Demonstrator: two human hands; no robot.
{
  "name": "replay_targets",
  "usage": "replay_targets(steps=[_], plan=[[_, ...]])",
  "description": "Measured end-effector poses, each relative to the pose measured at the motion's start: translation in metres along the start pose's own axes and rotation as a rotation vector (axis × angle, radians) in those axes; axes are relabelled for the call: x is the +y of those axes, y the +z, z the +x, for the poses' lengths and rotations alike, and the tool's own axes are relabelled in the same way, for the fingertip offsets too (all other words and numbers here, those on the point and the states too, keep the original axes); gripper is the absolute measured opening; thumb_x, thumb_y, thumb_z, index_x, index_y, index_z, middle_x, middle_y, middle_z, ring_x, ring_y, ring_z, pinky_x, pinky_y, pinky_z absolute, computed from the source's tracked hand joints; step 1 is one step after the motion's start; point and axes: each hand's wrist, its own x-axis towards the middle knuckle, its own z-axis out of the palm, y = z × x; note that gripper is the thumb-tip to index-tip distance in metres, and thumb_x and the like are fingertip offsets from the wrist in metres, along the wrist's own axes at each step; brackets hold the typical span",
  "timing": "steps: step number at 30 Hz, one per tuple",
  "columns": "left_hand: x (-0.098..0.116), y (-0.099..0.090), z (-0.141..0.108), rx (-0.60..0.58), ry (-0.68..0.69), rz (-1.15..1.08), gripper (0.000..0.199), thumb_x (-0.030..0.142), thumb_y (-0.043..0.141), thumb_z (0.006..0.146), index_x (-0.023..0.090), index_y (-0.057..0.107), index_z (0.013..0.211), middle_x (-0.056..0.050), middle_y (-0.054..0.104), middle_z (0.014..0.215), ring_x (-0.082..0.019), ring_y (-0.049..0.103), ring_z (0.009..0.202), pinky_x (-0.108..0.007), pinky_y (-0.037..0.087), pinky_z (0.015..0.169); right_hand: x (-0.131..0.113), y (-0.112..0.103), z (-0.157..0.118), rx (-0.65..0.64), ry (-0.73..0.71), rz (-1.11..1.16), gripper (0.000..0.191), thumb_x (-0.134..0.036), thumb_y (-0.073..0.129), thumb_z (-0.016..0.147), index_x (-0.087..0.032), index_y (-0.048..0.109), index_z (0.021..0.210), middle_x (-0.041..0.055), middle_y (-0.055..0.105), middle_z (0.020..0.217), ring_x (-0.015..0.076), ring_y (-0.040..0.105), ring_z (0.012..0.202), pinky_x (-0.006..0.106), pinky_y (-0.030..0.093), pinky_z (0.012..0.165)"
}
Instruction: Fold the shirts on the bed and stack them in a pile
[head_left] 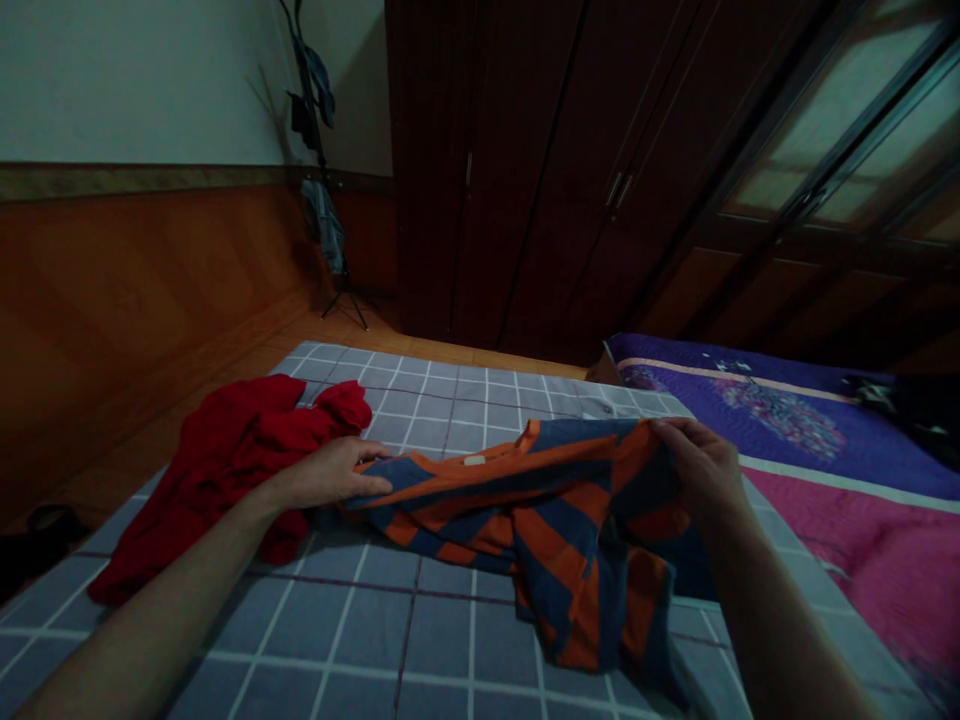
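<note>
A red garment (232, 440) lies by my left hand (341, 475) on the checked sheet (360, 650), over which that hand and my right hand (709, 470) pinch the striped shirt (562, 510), long axis left-to-right, tagged edge (474, 460) farthest.

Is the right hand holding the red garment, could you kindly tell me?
No, the right hand grips the striped garment, while the red garment lies off to the left.

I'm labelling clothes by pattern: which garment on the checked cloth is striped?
The orange-and-blue garment, held between the left grip and the right grip. The red garment, lying crumpled at the left, shows plain red without stripes.
</note>
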Motion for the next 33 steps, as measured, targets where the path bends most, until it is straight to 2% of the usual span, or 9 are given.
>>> replay_targets(steps=[6, 9, 12, 14, 15, 20, 25, 29, 33], plan=[[0.039, 0.034, 0.029, 0.117, 0.256, 0.137, 0.084, 0.042, 0.073, 0.066, 0.02, 0.038, 0.139, -0.016, 0.043, 0.141, -0.029, 0.046, 0.124, -0.04, 0.039, 0.099, -0.028, 0.059, -0.025, -0.403, -0.117, 0.049, 0.029, -0.045, 0.068, 0.07, -0.018, 0.06, 0.074, -0.0003, 0.06, 0.063, 0.0123, 0.055, 0.054, 0.023, 0.044, 0.051], [0.081, 0.052, 0.056, 0.073, 0.469, 0.008, 0.075, 0.036, 0.073, 0.067, 0.02, 0.042, 0.134, -0.012, 0.054, 0.13, -0.027, 0.053, 0.115, -0.039, 0.044, 0.094, -0.049, 0.092, -0.051, -0.598, -0.281, -0.034, 0.027, -0.043, 0.058, 0.078, -0.017, 0.061, 0.074, 0.0013, 0.061, 0.064, 0.013, 0.055, 0.057, 0.024, 0.044, 0.053], [0.11, 0.057, 0.084, -0.016, 0.388, -0.259, 0.025, 0.03, 0.056, 0.08, 0.015, 0.059, 0.1, -0.001, 0.064, 0.073, -0.014, 0.061, 0.059, -0.025, 0.05, 0.054, -0.059, 0.105, -0.09, -0.261, -0.55, -0.187, 0.017, -0.032, 0.052, 0.083, -0.019, 0.061, 0.077, 0.0049, 0.065, 0.075, 0.0179, 0.06, 0.071, 0.031, 0.048, 0.065], [0.12, 0.053, 0.098, 0.002, 0.243, -0.467, 0.016, 0.029, 0.05, 0.084, 0.014, 0.056, 0.083, 0.005, 0.052, 0.052, -0.007, 0.048, 0.037, -0.017, 0.038, 0.036, -0.054, 0.108, -0.124, -0.039, -0.719, -0.235, 0.011, -0.023, 0.05, 0.084, -0.021, 0.061, 0.082, 0.0059, 0.066, 0.08, 0.0193, 0.062, 0.077, 0.033, 0.048, 0.071], [0.123, 0.05, 0.103, 0.024, 0.19, -0.549, 0.016, 0.029, 0.05, 0.085, 0.014, 0.055, 0.079, 0.006, 0.05, 0.049, -0.006, 0.043, 0.032, -0.015, 0.034, 0.032, -0.048, 0.111, -0.142, -0.073, -0.767, -0.232, 0.013, -0.019, 0.048, 0.084, -0.023, 0.061, 0.086, 0.0054, 0.065, 0.079, 0.0185, 0.062, 0.075, 0.031, 0.049, 0.069], [0.134, 0.047, 0.116, 0.054, 0.144, -0.684, 0.025, 0.026, 0.052, 0.085, 0.013, 0.052, 0.064, 0.002, 0.055, 0.048, -0.004, 0.045, 0.03, -0.013, 0.03, 0.03, -0.007, 0.17, -0.205, -0.841, -0.628, -0.575, 0.035, -0.022, 0.05, 0.082, -0.017, 0.055, 0.116, 0.0082, 0.069, 0.085, 0.0227, 0.066, 0.069, 0.032, 0.048, 0.059], [0.136, 0.045, 0.12, 0.146, 0.108, -0.753, 0.026, 0.028, 0.054, 0.083, 0.013, 0.053, 0.062, 0.0, 0.056, 0.044, -0.007, 0.049, 0.03, -0.013, 0.028, 0.029, 0.008, 0.24, -0.199, -1.12, -0.617, -0.853, 0.02, -0.022, 0.053, 0.08, -0.014, 0.064, 0.094, 0.0131, 0.07, 0.087, 0.0276, 0.066, 0.077, 0.032, 0.046, 0.059], [0.107, 0.0, 0.107, 0.475, 0.117, -0.852, 0.018, 0.03, 0.061, 0.076, 0.015, 0.052, 0.07, 0.006, 0.054, 0.049, -0.005, 0.047, 0.032, -0.013, 0.034, 0.032, -0.001, 0.21, -0.191, -1.051, -0.618, -0.851, 0.027, -0.016, 0.049, 0.077, -0.013, 0.061, 0.101, 0.0123, 0.069, 0.082, 0.0246, 0.064, 0.072, 0.031, 0.045, 0.059], [0.054, -0.05, 0.071, 0.763, 0.124, -0.922, 0.017, 0.024, 0.067, 0.066, 0.016, 0.054, 0.072, 0.007, 0.058, 0.055, -0.006, 0.054, 0.042, -0.013, 0.043, 0.041, -0.003, 0.104, -0.181, -0.817, -0.525, -0.49, 0.019, -0.02, 0.045, 0.076, -0.021, 0.062, 0.083, 0.0066, 0.067, 0.08, 0.0198, 0.063, 0.07, 0.028, 0.045, 0.06]])
